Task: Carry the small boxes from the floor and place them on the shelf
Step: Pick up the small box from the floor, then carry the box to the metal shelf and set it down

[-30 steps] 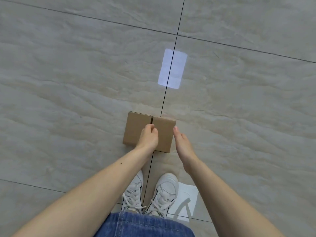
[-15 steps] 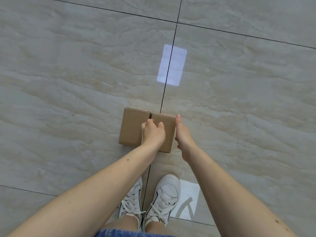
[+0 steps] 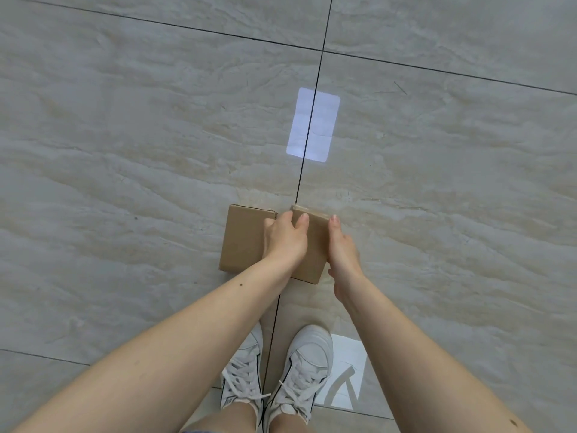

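Two small brown cardboard boxes lie side by side on the tiled floor just ahead of my feet. My left hand lies over the seam between them, its fingers curled down into the gap and its thumb on top of the right box, gripping that box's left edge. My right hand lies flat against the right box's right side, fingers straight along it. The left box is untouched except where my left hand overlaps it. No shelf is in view.
My white sneakers stand close behind the boxes. A white paper sheet with a grey mark lies by my right shoe. A bright rectangular light patch shows on the floor ahead. Bare grey tiles surround the boxes.
My left hand has slid forward over the seam and curled into the gap. My right hand has moved in against the right box's side. The view has shifted slightly lower.
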The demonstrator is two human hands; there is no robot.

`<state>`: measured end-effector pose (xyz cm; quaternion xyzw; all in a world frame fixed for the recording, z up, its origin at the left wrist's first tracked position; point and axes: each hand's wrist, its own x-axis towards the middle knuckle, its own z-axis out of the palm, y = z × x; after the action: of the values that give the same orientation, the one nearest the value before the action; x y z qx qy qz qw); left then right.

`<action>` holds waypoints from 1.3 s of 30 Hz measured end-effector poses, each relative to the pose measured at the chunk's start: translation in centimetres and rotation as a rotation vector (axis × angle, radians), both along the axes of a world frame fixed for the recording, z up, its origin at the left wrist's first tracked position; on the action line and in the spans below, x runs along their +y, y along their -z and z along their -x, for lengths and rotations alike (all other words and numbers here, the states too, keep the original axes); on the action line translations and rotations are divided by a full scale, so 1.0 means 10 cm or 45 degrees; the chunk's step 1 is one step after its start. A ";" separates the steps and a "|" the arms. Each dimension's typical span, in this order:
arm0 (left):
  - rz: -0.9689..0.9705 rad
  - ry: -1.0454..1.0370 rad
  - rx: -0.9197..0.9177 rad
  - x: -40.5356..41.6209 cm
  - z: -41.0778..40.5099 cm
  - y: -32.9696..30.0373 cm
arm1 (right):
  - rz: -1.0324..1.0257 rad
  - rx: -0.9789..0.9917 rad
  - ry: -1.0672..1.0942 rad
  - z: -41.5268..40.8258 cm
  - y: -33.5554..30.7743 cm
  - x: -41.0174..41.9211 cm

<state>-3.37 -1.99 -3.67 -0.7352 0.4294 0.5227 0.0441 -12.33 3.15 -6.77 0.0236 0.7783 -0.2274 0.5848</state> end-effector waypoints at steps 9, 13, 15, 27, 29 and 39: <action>0.047 -0.079 0.053 -0.02 0.01 -0.67 | 0.005 0.091 0.167 0.07 -0.62 0.01; 0.044 -0.157 0.090 -0.06 0.07 -1.11 | 0.030 0.090 0.149 0.14 -1.06 -0.02; 0.056 -0.164 0.119 -0.11 0.11 -1.35 | 0.070 0.103 0.129 0.19 -1.34 -0.06; 0.193 -0.025 0.250 -0.42 0.16 -3.18 | 0.318 0.144 0.163 0.27 -3.30 -0.49; 0.229 -0.014 0.267 -0.47 0.14 -3.50 | 0.347 0.149 0.186 0.27 -3.65 -0.57; 0.317 -0.108 0.601 -0.65 0.06 -5.10 | 0.542 0.156 0.338 0.30 -5.19 -0.82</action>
<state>-3.97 -8.47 47.32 -0.6099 0.4576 0.6243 -0.1698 -15.36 -5.06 45.15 -0.0117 0.7369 -0.4619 0.4934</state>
